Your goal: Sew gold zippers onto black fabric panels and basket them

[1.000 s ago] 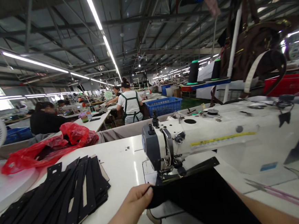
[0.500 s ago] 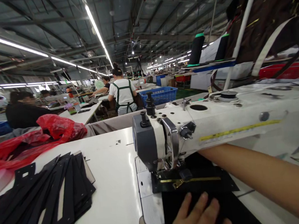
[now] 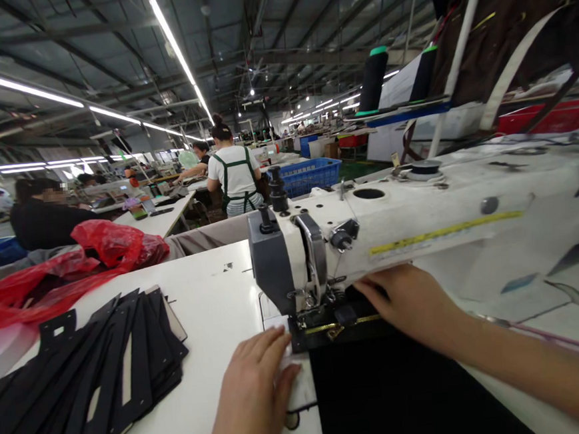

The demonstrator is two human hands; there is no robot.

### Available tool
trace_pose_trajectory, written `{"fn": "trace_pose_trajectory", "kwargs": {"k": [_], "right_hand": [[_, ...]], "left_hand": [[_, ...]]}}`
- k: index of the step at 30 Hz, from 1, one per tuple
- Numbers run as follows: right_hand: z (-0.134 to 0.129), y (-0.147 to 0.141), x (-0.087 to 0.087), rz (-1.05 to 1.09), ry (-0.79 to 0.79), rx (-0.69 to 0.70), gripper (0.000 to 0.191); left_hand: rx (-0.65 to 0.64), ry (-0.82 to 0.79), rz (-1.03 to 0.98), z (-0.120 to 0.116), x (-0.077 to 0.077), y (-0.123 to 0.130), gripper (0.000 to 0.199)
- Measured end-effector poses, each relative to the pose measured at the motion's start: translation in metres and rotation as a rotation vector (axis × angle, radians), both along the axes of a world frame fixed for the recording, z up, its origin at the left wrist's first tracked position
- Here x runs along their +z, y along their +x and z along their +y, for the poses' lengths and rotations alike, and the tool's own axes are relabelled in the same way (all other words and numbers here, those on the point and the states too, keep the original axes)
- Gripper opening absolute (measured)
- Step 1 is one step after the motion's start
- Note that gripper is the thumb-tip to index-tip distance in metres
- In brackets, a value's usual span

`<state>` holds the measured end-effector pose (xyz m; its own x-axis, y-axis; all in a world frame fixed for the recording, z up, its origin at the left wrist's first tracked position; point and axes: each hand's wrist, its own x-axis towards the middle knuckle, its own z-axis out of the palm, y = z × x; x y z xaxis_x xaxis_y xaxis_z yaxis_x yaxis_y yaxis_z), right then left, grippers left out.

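Observation:
A white sewing machine [image 3: 439, 212] stands on the white table, its needle area over black fabric [image 3: 383, 383]. A gold zipper [image 3: 328, 327] with a dangling pull lies across the fabric beside the presser foot. My left hand [image 3: 257, 380] rests on the machine's bed plate at the fabric's left edge, fingers forward and thumb apart, with nothing seen in it. Under the machine arm, my right hand [image 3: 401, 302] reaches to the fabric behind the zipper; its fingertips are partly hidden, and whether they pinch the fabric is unclear.
Fanned black strips [image 3: 105, 365] lie at the left, beside a red plastic bag [image 3: 116, 247]. Thread cones [image 3: 373, 80] stand at the upper right. A blue basket [image 3: 311, 175] and a person in a green apron [image 3: 235, 168] are beyond the table.
My left hand has moved left and forward off the fabric to its edge. My right hand has drawn back into view from behind the machine arm. The view has shifted slightly.

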<state>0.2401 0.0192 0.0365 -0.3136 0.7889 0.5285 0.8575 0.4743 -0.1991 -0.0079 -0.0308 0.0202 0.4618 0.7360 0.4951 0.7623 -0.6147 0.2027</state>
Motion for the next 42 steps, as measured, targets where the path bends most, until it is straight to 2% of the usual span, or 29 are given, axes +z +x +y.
{"fn": "trace_pose_trajectory", "kwargs": {"k": [3,5,9,13,22,32,42], "right_hand": [[-0.028,-0.025,-0.006,-0.080,0.065,0.208,0.017],[-0.037,-0.042,-0.015,-0.067,0.075,0.245,0.021],[-0.031,-0.057,-0.029,-0.028,-0.057,0.295,0.031],[-0.024,-0.054,-0.032,-0.028,-0.109,0.363,0.037],[-0.025,-0.053,-0.031,-0.066,-0.126,0.358,0.035],[-0.020,-0.054,-0.024,-0.078,-0.152,0.360,0.028],[-0.013,-0.055,-0.018,-0.084,-0.185,0.377,0.029]], "left_hand": [[-0.056,0.085,0.083,0.013,-0.006,-0.006,0.024],[-0.099,0.115,0.076,0.017,-0.012,0.000,0.023],[-0.112,0.180,0.069,0.018,-0.019,0.005,0.023],[-0.145,0.212,0.120,0.021,-0.021,0.003,0.026],[-0.133,0.241,0.233,0.021,-0.018,0.010,0.028],[-0.137,0.377,0.234,0.033,-0.021,0.006,0.031],[-0.120,0.335,0.175,0.037,-0.016,0.011,0.031]]}}
